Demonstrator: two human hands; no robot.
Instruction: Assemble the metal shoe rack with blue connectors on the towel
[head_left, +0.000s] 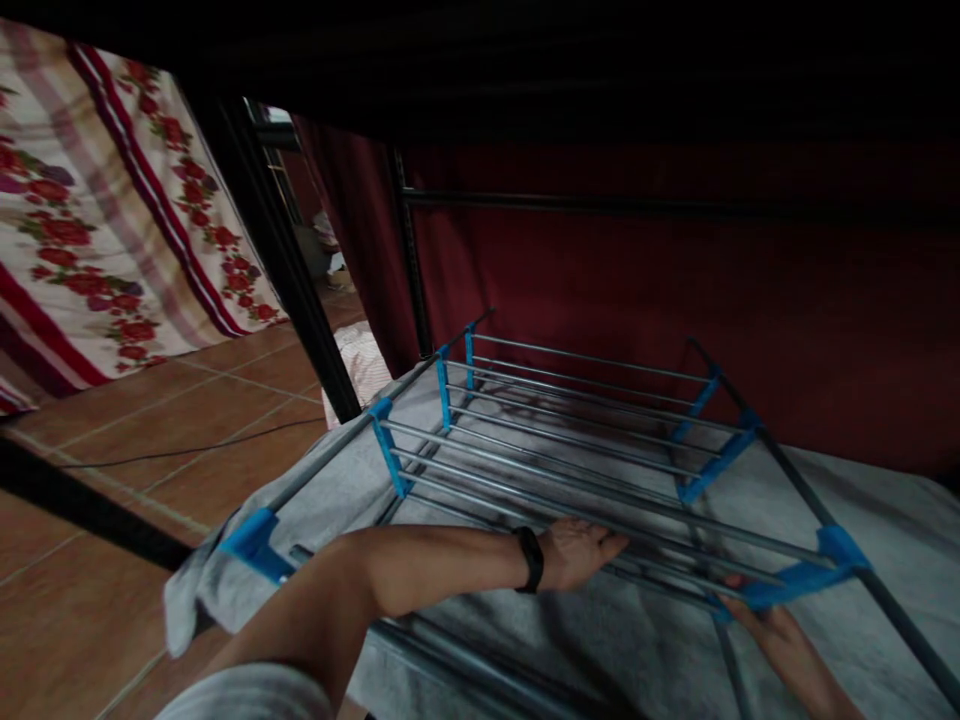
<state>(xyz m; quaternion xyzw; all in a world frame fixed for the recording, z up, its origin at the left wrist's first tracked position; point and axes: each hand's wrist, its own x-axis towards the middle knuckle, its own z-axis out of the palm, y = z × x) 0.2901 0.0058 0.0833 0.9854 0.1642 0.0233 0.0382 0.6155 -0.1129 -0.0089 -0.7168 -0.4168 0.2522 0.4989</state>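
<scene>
A rack of thin grey metal rods (525, 466) joined by blue plastic brackets lies on a grey cloth. My left hand (581, 552), with a black band at the wrist, rests on the nearer rods, its fingers pointing right. What its fingers hold, if anything, is hidden. At the lower right, my right hand (772, 628) grips the end of a rod beside the near right blue bracket (806, 582). Another blue bracket (255, 545) is on the long left side pole, near my left forearm. Several loose-looking rods (465, 660) lie below my left forearm.
A black metal frame (277, 250) stands at the left, with a dark surface overhead. Behind the rack hangs a dark red curtain (600, 280). Floral cloth (112, 210) hangs at the far left above a tiled floor (202, 410) crossed by a thin cable (187, 455).
</scene>
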